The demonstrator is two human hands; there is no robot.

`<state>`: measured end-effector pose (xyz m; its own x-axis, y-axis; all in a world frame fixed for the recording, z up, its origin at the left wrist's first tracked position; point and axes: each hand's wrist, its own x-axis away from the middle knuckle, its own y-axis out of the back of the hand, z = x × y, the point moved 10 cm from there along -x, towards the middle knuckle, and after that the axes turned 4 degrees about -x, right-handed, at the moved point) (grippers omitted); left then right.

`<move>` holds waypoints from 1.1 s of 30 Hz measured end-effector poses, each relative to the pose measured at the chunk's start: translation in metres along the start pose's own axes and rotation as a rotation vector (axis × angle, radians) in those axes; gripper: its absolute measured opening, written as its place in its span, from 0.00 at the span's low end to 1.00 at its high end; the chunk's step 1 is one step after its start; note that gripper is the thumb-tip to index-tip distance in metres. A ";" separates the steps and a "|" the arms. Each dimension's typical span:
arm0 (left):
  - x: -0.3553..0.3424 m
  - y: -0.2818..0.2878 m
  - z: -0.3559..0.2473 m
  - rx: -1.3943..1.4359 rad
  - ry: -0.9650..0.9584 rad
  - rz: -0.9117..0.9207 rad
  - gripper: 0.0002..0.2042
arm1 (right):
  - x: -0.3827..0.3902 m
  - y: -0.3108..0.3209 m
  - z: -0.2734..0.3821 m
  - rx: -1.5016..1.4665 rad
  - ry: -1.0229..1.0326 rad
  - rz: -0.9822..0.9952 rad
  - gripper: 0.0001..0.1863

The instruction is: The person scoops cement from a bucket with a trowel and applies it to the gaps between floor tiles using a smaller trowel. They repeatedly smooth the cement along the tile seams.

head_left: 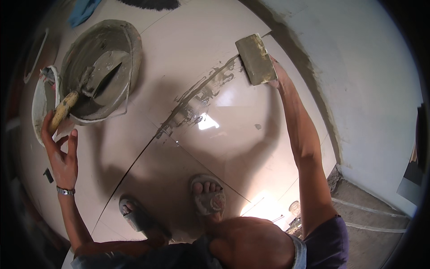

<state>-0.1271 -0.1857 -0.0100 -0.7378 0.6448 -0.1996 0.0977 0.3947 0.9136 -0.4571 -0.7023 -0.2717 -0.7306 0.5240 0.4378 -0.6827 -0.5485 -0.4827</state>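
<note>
My right hand (277, 75) is closed behind a rectangular float (256, 60), its face smeared with grey mortar. The float is at the far end of a wet grey mortar streak (192, 99) that follows a joint between glossy beige tiles. At the left, my left hand (62, 154) has its fingers against the yellowish handle of a trowel (66, 106), the thumb standing apart from it. The trowel's blade lies inside a mortar-caked bucket (136, 49) with grey mix in it. Most of the right-hand fingers are hidden by the float.
A smaller white bucket (39, 105) stands against the large one. My sandalled feet (208, 193) are on the tiles (179, 179) near the bare joint. A pale wall (371, 98) borders the right side, with a rough grey step (367, 210) below it. A blue cloth (83, 11) lies far left.
</note>
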 end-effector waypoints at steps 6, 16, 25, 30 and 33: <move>-0.002 0.003 -0.005 0.010 -0.045 0.012 0.32 | 0.025 -0.036 -0.032 0.061 -0.018 -0.029 0.19; 0.006 0.010 -0.005 0.077 -0.057 -0.009 0.32 | 0.088 -0.138 -0.126 0.005 -0.137 -0.025 0.13; 0.006 0.010 -0.005 0.153 -0.101 -0.053 0.31 | 0.159 -0.254 -0.238 -0.212 -0.368 0.085 0.15; 0.004 0.018 -0.006 0.181 -0.111 -0.023 0.28 | 0.210 -0.313 -0.154 0.822 0.344 0.434 0.17; 0.004 0.022 0.000 0.212 -0.106 -0.016 0.26 | 0.206 -0.284 -0.151 0.667 0.068 0.310 0.17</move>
<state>-0.1282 -0.1742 0.0089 -0.6669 0.6984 -0.2599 0.2333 0.5269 0.8173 -0.4120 -0.3402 -0.1593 -0.9035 0.3079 0.2982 -0.3237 -0.9462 -0.0037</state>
